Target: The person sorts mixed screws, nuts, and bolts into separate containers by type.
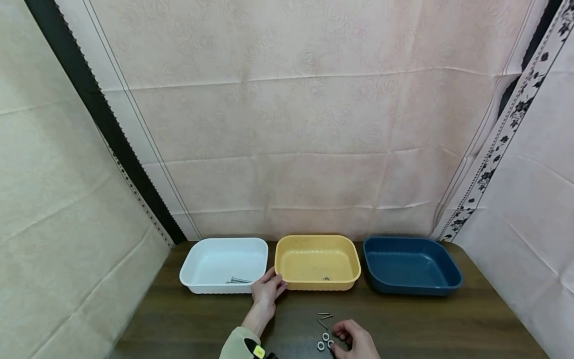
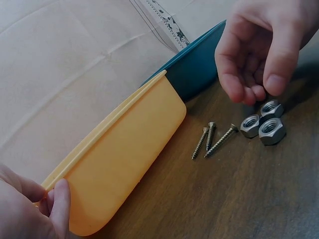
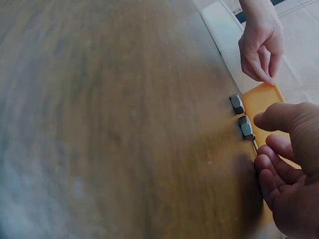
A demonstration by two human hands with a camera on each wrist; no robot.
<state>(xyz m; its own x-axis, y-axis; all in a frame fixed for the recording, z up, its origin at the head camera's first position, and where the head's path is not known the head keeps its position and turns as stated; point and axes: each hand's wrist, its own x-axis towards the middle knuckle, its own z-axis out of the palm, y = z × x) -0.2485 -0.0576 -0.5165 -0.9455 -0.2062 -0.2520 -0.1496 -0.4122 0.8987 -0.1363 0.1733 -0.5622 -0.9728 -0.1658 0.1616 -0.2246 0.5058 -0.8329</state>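
Observation:
My left hand (image 1: 265,293) pinches the rim of the yellow tray (image 1: 293,286) at its near left corner, thumb outside. Close to the hex nuts (image 2: 272,131) is my right hand (image 1: 355,341), its thumb and loosely bent fingers apart with nothing seen between them. Three nuts lie grouped on the table, and in the left wrist view the hand hangs just above them. Beside the nuts lie three screws (image 2: 219,141). Inside the yellow tray sits a small metal nut (image 1: 326,278), partly hidden by the near wall.
The white tray (image 1: 224,288) stands at the left, with several screws (image 1: 238,280) inside. At the right is a dark blue tray (image 1: 412,288). All three trays line the back of the brown wooden table (image 1: 448,324), and pale cloth (image 1: 305,124) hangs behind and at both sides.

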